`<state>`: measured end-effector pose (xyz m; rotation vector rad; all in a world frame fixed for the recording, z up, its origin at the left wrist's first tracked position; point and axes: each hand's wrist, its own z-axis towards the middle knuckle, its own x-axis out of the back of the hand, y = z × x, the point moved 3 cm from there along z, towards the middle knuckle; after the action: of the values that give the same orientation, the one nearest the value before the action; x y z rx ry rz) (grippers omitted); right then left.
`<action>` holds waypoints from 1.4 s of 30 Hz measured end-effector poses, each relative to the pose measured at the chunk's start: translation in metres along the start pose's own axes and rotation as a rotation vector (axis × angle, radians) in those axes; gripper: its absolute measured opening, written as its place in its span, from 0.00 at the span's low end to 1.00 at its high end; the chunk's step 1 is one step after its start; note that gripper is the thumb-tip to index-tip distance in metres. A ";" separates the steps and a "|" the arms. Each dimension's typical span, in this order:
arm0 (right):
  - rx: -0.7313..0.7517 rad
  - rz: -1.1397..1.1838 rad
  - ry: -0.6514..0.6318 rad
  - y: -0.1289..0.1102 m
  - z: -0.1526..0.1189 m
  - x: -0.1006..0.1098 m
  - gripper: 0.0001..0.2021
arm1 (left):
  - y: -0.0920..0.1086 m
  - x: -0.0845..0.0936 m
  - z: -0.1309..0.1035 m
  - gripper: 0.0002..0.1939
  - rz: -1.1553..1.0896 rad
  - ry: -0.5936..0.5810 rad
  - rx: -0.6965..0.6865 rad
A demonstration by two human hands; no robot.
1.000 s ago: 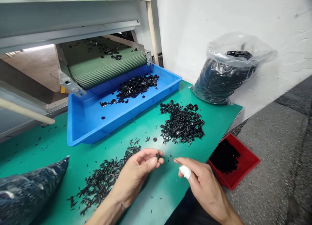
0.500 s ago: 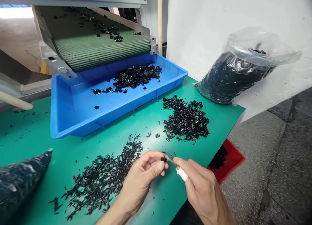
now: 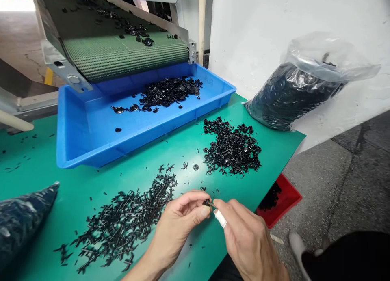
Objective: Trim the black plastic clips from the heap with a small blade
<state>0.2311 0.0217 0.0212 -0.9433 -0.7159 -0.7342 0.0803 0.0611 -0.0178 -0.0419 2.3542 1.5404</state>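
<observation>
Between thumb and index finger, my left hand (image 3: 183, 222) pinches a small black plastic part (image 3: 206, 202) above the green table (image 3: 210, 252). My right hand (image 3: 246, 232) grips a thin-bladed tool (image 3: 219, 218) with a white wrapped handle, its tip touching the black part. Left of my hands lies a spread pile of black cross-shaped pieces (image 3: 122, 220). Beyond my hands, to the right, is a heap of black parts (image 3: 233, 147).
A blue tray (image 3: 106, 151) with black parts stands under a green conveyor belt (image 3: 128, 57). Filled plastic bags stand at the right (image 3: 295, 90) and lower left (image 3: 24, 212). A red bin (image 3: 289, 202) sits below the table's right edge. A person's foot (image 3: 297, 248) shows lower right.
My right hand has moved slightly left, and the blade now meets the black part more closely. A person's foot and dark clothing have come into view at the lower right.
</observation>
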 end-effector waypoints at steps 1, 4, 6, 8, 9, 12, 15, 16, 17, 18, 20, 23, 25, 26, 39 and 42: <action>-0.002 -0.018 0.021 -0.001 0.000 -0.001 0.17 | 0.000 0.000 0.000 0.10 0.005 0.009 -0.013; 0.007 -0.090 0.091 -0.007 0.002 -0.004 0.15 | 0.002 0.000 -0.001 0.08 0.005 0.044 -0.073; 0.014 -0.129 0.133 -0.010 0.004 -0.006 0.15 | 0.003 0.000 -0.002 0.05 0.006 0.057 -0.115; -0.018 -0.099 0.117 -0.011 0.005 -0.008 0.15 | 0.004 -0.001 -0.003 0.04 0.025 0.056 -0.146; -0.053 -0.051 0.084 -0.009 0.006 -0.009 0.15 | 0.005 -0.001 -0.003 0.04 0.039 0.056 -0.154; -0.198 0.164 -0.123 0.000 0.008 -0.012 0.14 | 0.005 -0.001 -0.004 0.05 0.094 0.070 -0.143; -0.336 0.275 -0.321 0.012 0.012 -0.012 0.13 | 0.004 0.002 -0.005 0.07 0.113 0.082 -0.108; -0.362 0.266 -0.349 0.016 0.015 -0.011 0.12 | 0.004 0.004 -0.005 0.07 0.085 0.096 -0.107; -0.374 0.234 -0.351 0.019 0.020 -0.010 0.12 | 0.003 0.005 -0.004 0.06 0.038 0.116 -0.111; -0.368 0.190 -0.337 0.021 0.026 -0.010 0.12 | 0.003 0.006 -0.004 0.05 -0.018 0.135 -0.117; -0.324 0.094 -0.304 0.022 0.041 -0.012 0.13 | 0.002 0.008 -0.002 0.04 -0.120 0.165 -0.125; -0.258 -0.058 -0.311 0.017 0.068 -0.023 0.14 | 0.002 0.007 0.001 0.03 -0.207 0.161 -0.121; -0.213 -0.181 -0.366 0.013 0.083 -0.034 0.13 | 0.003 0.006 0.003 0.04 -0.236 0.149 -0.113; -0.194 -0.223 -0.393 0.012 0.088 -0.038 0.12 | 0.003 0.006 0.003 0.05 -0.240 0.144 -0.106; -0.020 0.000 -0.323 -0.017 0.050 -0.006 0.17 | 0.004 0.008 0.006 0.15 -0.162 0.104 -0.042; 0.015 -0.011 -0.266 -0.014 0.041 -0.002 0.21 | 0.002 0.010 0.006 0.15 -0.179 0.135 -0.036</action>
<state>0.2104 0.0532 0.0421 -1.0347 -0.9589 -0.6181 0.0722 0.0689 -0.0205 -0.3653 2.3504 1.5353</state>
